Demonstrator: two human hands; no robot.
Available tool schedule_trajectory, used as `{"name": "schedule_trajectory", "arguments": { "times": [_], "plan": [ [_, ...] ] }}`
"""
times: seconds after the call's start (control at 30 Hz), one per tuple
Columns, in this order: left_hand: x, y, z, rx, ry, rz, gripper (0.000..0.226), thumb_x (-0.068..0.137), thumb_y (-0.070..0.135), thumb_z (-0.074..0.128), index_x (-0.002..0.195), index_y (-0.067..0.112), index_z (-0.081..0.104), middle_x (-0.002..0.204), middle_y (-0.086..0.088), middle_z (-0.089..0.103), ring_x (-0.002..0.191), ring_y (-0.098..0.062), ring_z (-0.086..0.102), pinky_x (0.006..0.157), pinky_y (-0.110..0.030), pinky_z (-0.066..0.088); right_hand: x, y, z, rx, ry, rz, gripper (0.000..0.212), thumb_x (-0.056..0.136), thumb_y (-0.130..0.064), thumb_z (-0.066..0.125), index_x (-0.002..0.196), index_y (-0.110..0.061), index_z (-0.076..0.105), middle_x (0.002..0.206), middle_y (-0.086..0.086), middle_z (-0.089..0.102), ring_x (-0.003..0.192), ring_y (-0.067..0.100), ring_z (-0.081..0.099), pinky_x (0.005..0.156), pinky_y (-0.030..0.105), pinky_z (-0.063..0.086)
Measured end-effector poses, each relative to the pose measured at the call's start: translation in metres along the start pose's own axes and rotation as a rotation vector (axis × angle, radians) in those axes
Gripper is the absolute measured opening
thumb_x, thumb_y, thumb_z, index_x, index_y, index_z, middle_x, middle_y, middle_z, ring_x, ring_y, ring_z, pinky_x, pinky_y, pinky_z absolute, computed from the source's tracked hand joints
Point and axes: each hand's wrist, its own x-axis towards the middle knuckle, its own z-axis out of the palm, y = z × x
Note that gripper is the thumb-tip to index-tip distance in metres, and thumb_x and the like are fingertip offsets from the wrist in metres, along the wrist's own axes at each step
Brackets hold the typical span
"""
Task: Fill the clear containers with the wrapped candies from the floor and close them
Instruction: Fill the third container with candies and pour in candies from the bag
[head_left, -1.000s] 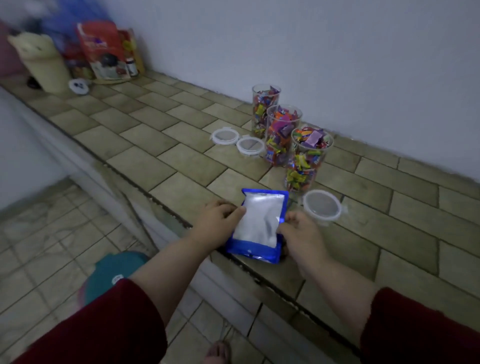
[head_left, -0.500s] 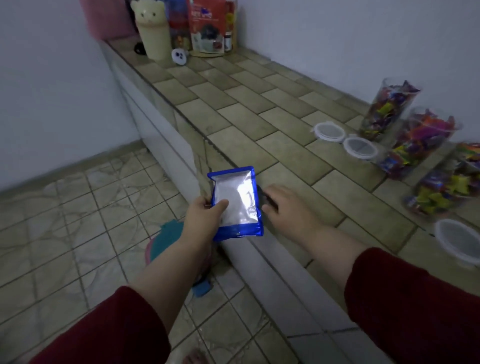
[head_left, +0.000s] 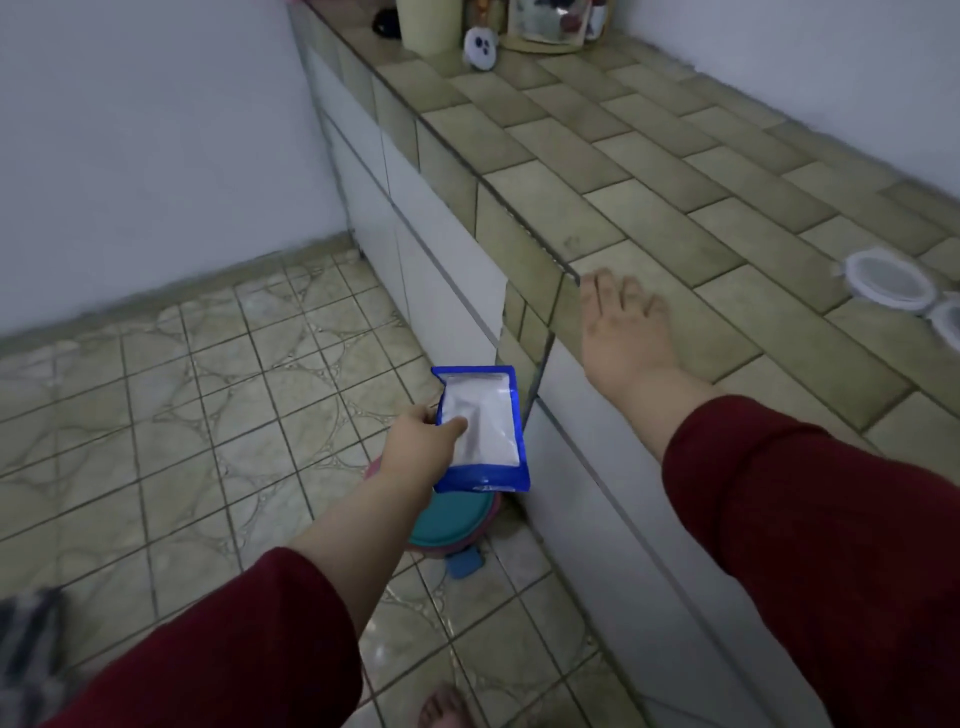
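Observation:
My left hand (head_left: 418, 441) holds a blue and silver foil bag (head_left: 482, 428) out over the floor, just off the counter's front edge. Flat on the tiled counter (head_left: 649, 171) near that edge rests my right hand (head_left: 623, 322), fingers spread, holding nothing. Two clear container lids (head_left: 887, 280) lie on the counter at the far right, the second lid (head_left: 950, 325) cut by the frame edge. The candy containers are out of view.
A teal and pink round tub (head_left: 457, 525) sits on the floor below the bag, against the white counter front (head_left: 457, 280). A cream jar (head_left: 426, 23), a small white gadget (head_left: 480, 47) and packets stand at the counter's far end. My bare foot (head_left: 447, 706) shows at the bottom.
My view has swung left and down, so the candy jars have left the frame. My left hand carried the bag off the counter and lower over the floor. My right hand let go of it.

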Motion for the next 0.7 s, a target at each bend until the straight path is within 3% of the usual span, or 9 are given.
{"name": "schedule_trajectory", "arguments": {
  "times": [0.23, 0.43, 0.6, 0.7],
  "plan": [
    [0.035, -0.003, -0.013, -0.008, 0.024, -0.055, 0.020, 0.088, 0.026, 0.066, 0.102, 0.015, 0.057, 0.093, -0.007, 0.064, 0.082, -0.026, 0.064, 0.065, -0.035, 0.055, 0.030, -0.035, 0.005, -0.269, 0.020, -0.103, 0.068, 0.095, -0.023, 0.031, 0.152, -0.008, -0.004, 0.157, 0.026, -0.008, 0.145, 0.041, 0.003, 0.111, 0.061, 0.015],
    [0.064, -0.002, -0.017, 0.067, 0.017, -0.061, 0.022, 0.089, 0.024, 0.064, 0.107, 0.014, 0.058, 0.093, -0.004, 0.065, 0.079, -0.021, 0.063, 0.060, -0.031, 0.052, 0.054, -0.044, 0.022, -0.623, -0.030, -0.440, 0.061, 0.099, -0.024, 0.022, 0.151, -0.002, 0.000, 0.160, 0.018, -0.007, 0.147, 0.034, -0.009, 0.113, 0.060, -0.006],
    [0.096, -0.016, -0.010, 0.110, 0.011, -0.153, 0.020, 0.086, 0.019, 0.061, 0.105, 0.012, 0.061, 0.094, -0.010, 0.066, 0.083, -0.028, 0.064, 0.073, -0.039, 0.057, 0.069, -0.054, 0.047, -0.832, -0.141, -0.422, 0.065, 0.100, -0.037, 0.019, 0.150, 0.000, 0.001, 0.159, 0.021, -0.004, 0.147, 0.036, -0.006, 0.109, 0.064, -0.012],
    [0.110, -0.029, -0.003, 0.132, -0.004, -0.219, 0.010, 0.084, 0.018, 0.060, 0.092, 0.013, 0.060, 0.091, -0.012, 0.066, 0.083, -0.031, 0.065, 0.078, -0.043, 0.057, 0.074, -0.062, 0.059, -0.860, -0.162, -0.375, 0.067, 0.100, -0.040, 0.018, 0.150, 0.001, -0.001, 0.159, 0.022, -0.006, 0.146, 0.038, -0.010, 0.109, 0.063, -0.014]
  ]
}}
